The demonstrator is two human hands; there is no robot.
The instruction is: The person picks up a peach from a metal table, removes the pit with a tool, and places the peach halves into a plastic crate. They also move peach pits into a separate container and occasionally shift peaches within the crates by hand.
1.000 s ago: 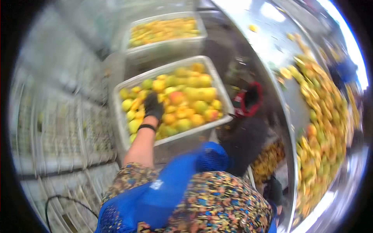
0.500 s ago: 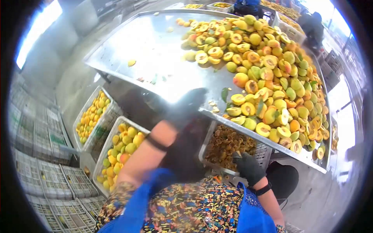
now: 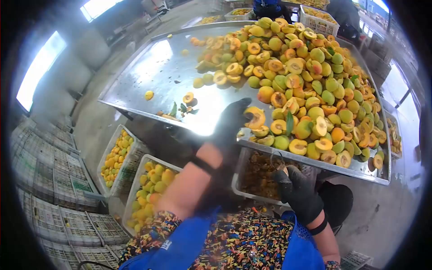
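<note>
My left hand (image 3: pixel 231 119), in a dark glove, is over the near edge of the metal table (image 3: pixel 130 92), its fingers closed on a halved yellow-orange fruit (image 3: pixel 256 118) with the cut side showing. To its right lies a large pile of fruit (image 3: pixel 310 85), many of them halved. My right hand (image 3: pixel 299 193), also dark-gloved, is closed round a small tool (image 3: pixel 283 169) with a thin curved loop at its tip. Below that tool is a crate of brown pits or scraps (image 3: pixel 258 175), partly hidden by my right hand.
Two crates of whole fruit (image 3: pixel 118 155) (image 3: pixel 150 186) stand on the floor at the left, beside stacked empty-looking crates (image 3: pixel 58 180). A person in blue (image 3: pixel 266 8) is beyond the table's far edge, near another fruit crate (image 3: pixel 318 22).
My left hand has moved to the fruit pile and now holds a halved fruit. My right hand, with the tool, has risen from over the scrap crate. The whole view has shifted slightly.
</note>
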